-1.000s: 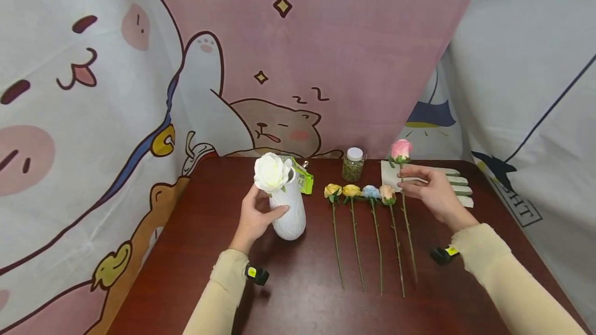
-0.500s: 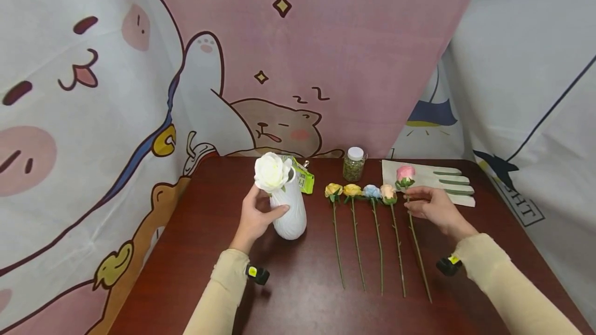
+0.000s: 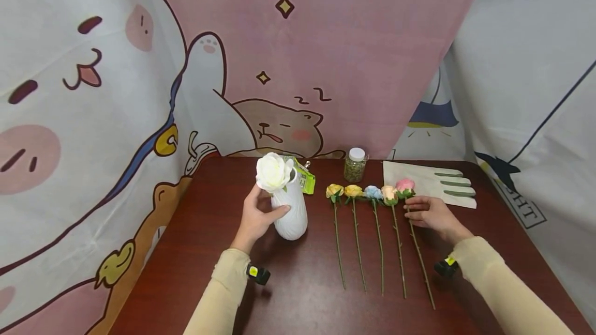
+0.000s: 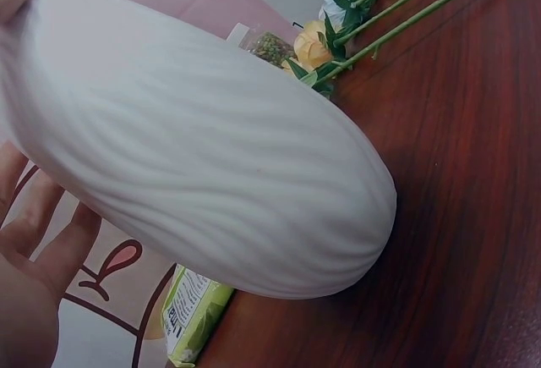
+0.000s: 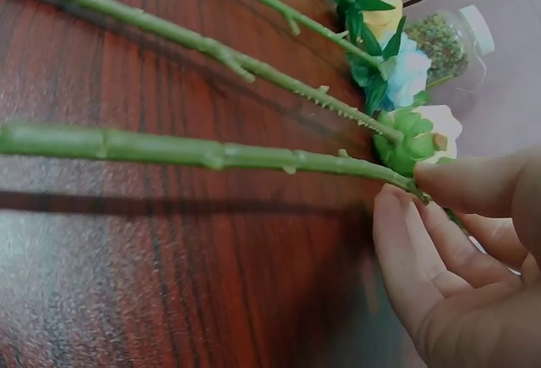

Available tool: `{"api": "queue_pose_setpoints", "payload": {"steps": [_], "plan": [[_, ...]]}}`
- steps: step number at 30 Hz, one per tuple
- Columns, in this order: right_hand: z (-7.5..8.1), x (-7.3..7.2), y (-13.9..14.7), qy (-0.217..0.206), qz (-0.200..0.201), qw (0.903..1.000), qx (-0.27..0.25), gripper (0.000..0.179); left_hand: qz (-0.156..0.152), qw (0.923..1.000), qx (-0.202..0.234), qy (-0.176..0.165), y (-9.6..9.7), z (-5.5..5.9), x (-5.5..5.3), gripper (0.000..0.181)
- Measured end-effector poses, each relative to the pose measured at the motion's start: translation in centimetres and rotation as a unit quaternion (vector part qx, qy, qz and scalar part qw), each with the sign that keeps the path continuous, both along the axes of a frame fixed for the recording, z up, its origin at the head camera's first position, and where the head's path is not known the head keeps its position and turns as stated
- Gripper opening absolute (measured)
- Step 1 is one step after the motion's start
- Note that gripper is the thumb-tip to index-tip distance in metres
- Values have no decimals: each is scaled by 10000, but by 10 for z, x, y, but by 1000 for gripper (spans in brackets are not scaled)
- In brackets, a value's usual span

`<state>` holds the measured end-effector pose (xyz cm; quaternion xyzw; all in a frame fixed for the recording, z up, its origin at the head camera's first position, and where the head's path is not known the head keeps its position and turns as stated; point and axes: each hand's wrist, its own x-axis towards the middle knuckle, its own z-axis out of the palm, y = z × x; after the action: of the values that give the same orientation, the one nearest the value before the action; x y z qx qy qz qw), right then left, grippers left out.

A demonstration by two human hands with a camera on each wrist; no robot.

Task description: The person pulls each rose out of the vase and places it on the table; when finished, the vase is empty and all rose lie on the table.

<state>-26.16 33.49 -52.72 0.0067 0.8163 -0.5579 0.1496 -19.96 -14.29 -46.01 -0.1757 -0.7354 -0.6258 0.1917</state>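
Note:
My left hand (image 3: 255, 219) grips a ribbed white vase (image 3: 291, 216), thumb on its near side and fingers behind. A white flower (image 3: 273, 171) shows at the vase's mouth. In the left wrist view the vase (image 4: 228, 156) leans over the tabletop. My right hand (image 3: 434, 217) pinches a pink rose (image 3: 405, 185) by its stem just under the bloom; the right wrist view shows the thumb and fingertips on that stem (image 5: 254, 156). Left of it, side by side, lie a peach rose (image 3: 389, 194), a blue rose (image 3: 373, 192) and two yellow roses (image 3: 353, 191).
Behind the roses stands a clear jar (image 3: 355, 166) with a white lid and green contents. A white work glove (image 3: 428, 180) lies at the back right. A green packet (image 3: 305, 180) sits behind the vase. Printed cloth (image 3: 363, 56) hangs around the brown table (image 3: 307, 293).
My right hand has lowered the pink rose, its bloom coming down beside the peach rose and its stem end swinging right and nearer. My left hand and the vase have stayed put.

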Motion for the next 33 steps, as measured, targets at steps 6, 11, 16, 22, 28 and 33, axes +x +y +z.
{"api": "queue_pose_setpoints", "payload": {"steps": [6,11,16,22,28,33], "plan": [[-3,0,0,-43,2,10000,76,51,-18,10000,20,9,1,2,-1,72],[-2,1,1,-110,71,9999,113,47,-19,10000,5,-61,1,4,0,73],[3,3,1,-57,306,9986,438,47,-30,9999,11,-124,1,5,1,73],[19,4,-1,366,711,9895,1202,46,-62,9999,46,-143,1,4,1,72],[40,5,-3,919,883,9760,1767,44,-43,9999,27,-126,0,3,0,72],[55,8,-12,1284,778,9726,1777,49,-14,10000,4,-91,0,3,1,72]]}}
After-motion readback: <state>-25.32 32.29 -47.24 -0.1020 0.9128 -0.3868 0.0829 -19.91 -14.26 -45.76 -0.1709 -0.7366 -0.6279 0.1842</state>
